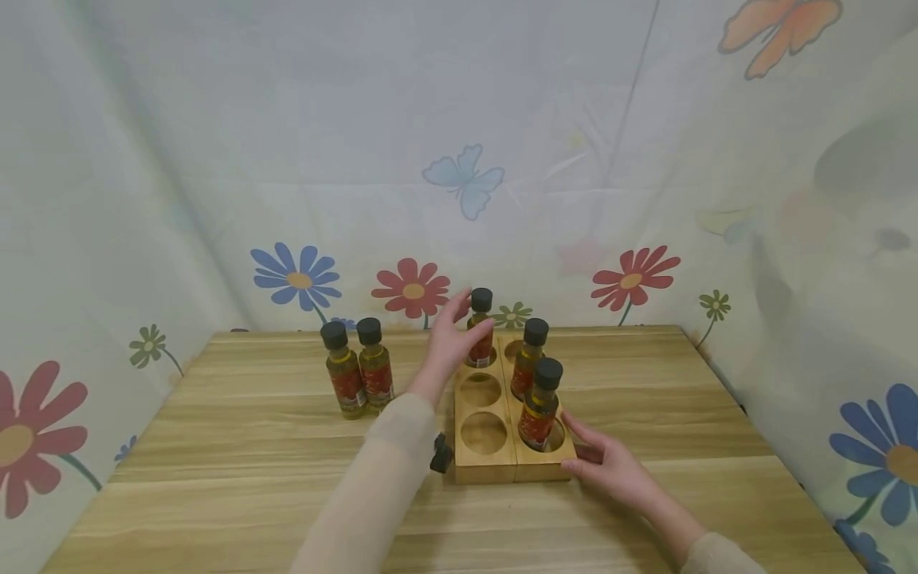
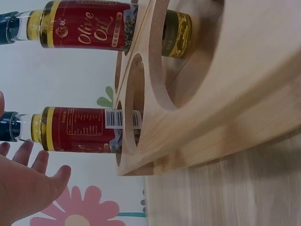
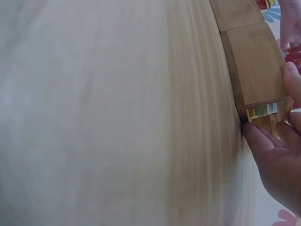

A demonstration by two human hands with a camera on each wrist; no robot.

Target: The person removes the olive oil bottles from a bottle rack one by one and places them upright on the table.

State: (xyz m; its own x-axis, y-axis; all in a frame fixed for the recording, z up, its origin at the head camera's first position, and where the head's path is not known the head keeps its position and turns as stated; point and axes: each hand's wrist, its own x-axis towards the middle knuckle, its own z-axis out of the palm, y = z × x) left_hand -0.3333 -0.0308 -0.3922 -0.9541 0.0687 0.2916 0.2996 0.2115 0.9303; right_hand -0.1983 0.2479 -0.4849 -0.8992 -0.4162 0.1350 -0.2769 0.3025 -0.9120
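Observation:
My left hand (image 1: 453, 343) is beside an olive oil bottle (image 1: 480, 339), its fingers loosely spread around the neck. That bottle stands in the far left hole of a wooden bottle rack (image 1: 486, 470); in the left wrist view its red label (image 2: 82, 129) and dark cap show. At the rack's near right corner my right hand (image 1: 610, 470) grips the side wall, thumb at the front, as the right wrist view also shows. Two more olive oil bottles, one behind (image 1: 527, 371) and one nearer (image 1: 538, 414), stand in the right-hand row.
Two olive oil bottles, one left (image 1: 347, 379) and one right (image 1: 376, 371), stand close together on the wooden table (image 1: 251, 470). A small black object (image 1: 441, 454) shows beside the left sleeve. A flower-printed curtain (image 1: 344, 199) hangs behind the table.

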